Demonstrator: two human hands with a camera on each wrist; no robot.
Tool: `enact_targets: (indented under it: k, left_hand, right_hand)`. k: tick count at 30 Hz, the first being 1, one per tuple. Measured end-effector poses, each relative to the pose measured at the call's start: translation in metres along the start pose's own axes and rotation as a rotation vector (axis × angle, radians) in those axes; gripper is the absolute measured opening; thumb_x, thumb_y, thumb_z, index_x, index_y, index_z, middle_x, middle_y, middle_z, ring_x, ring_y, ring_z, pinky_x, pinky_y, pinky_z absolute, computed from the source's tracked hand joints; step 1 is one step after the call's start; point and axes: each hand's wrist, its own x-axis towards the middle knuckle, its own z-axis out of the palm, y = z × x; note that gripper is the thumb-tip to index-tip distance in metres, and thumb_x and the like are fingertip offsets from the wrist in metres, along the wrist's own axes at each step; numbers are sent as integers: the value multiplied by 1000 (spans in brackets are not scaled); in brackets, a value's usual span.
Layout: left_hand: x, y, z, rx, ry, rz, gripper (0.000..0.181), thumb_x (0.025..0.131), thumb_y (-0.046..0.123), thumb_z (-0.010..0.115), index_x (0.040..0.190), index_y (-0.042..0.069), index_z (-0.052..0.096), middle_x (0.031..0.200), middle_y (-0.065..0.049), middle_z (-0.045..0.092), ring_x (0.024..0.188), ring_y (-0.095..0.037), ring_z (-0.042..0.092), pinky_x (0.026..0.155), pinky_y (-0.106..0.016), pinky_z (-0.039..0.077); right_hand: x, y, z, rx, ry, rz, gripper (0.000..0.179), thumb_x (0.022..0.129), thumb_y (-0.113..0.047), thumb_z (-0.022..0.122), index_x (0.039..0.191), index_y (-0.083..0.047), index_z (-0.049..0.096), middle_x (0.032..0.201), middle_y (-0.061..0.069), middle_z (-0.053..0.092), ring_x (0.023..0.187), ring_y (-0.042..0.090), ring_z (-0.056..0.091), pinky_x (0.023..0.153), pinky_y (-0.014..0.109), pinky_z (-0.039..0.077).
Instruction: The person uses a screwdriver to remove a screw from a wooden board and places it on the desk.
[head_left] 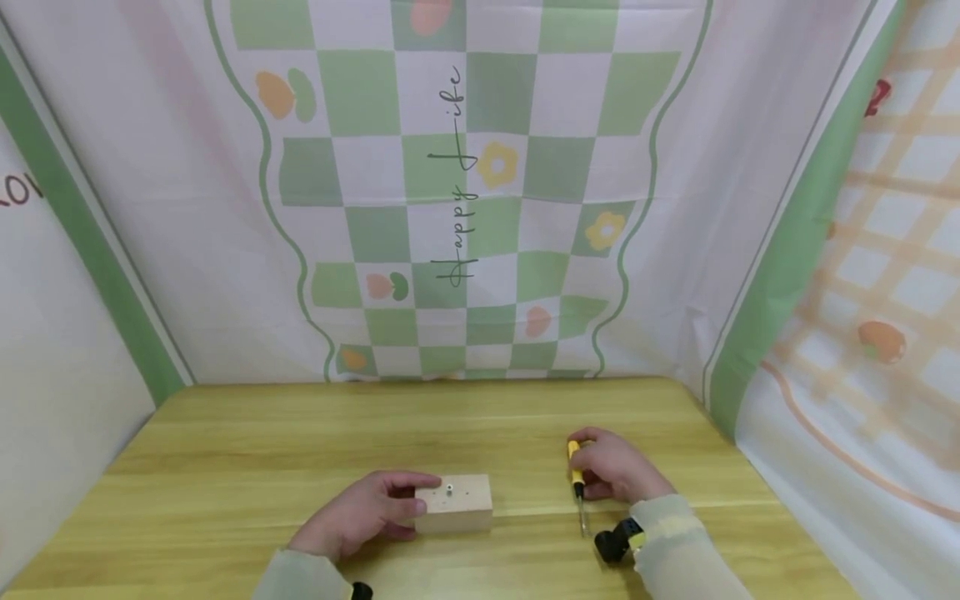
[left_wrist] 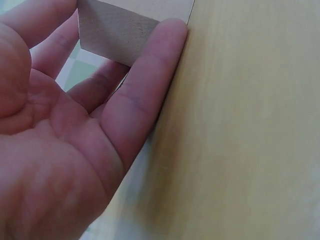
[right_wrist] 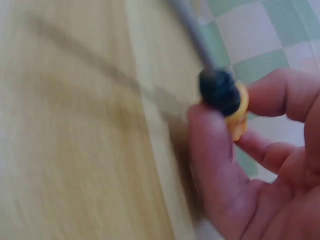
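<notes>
Between the fingers of the left hand [head_left: 363, 515], a wooden block [head_left: 453, 521] is resting on the surface [head_left: 262, 442]. These fingers are bending around its left end, staying apart only by the block which they are gripping. Just right of their tips, a small screw [head_left: 449, 489] is standing up from the top face, with dark holes [head_left: 467, 493] lying near it. Well apart, to the right of these fingers, the right hand [head_left: 618, 468] is holding a screwdriver [head_left: 578, 489]; its thumb and fingers are pinching the yellow handle closely. Below them, the shaft is pointing towards the person. Beyond both hands, a checked curtain [head_left: 510, 100] is hanging.
</notes>
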Motion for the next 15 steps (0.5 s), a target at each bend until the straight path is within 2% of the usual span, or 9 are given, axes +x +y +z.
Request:
enact_targets:
  k: [3,7,10,13,15]
  left_hand:
    - [0,1,0,-2,0,-2,42,92,11,72,133,5,64,127,-12,59,102,-27,61,85,-43,56]
    - [0,1,1,-3,1,-2,42,92,11,72,133,5,64,125,-13,59,102,-27,61,85,-43,56]
    - [0,1,0,-6,0,0,42,92,10,72,133,5,64,125,-13,59,101,-27,61,85,-43,56]
    - [1,0,0,-10,2,1,42,92,10,72,133,5,64,125,-13,59,101,-27,61,85,-44,56]
    - [1,0,0,-12,3,1,42,92,10,72,132,5,64,125,-13,59,101,-27,61,85,-44,56]
  right_hand:
    - [1,3,-4,142,-42,-13,59,84,0,62,141,1,45,85,12,57,65,20,53,55,37,54]
    - [2,4,-6,352,-164,-49,67,90,0,60,150,4,30,95,11,58,70,15,54,58,29,51]
    - [-1,-3,-3,492,-247,-79,68,93,1,55,152,3,22,102,9,57,72,12,53,57,23,46]
    - [-9,-19,5,569,-251,-110,62,95,2,55,151,-1,26,106,10,57,79,15,57,63,25,50]
    - [-16,-33,13,594,-235,-137,59,96,2,55,149,-3,29,112,13,56,88,21,62,72,31,54]
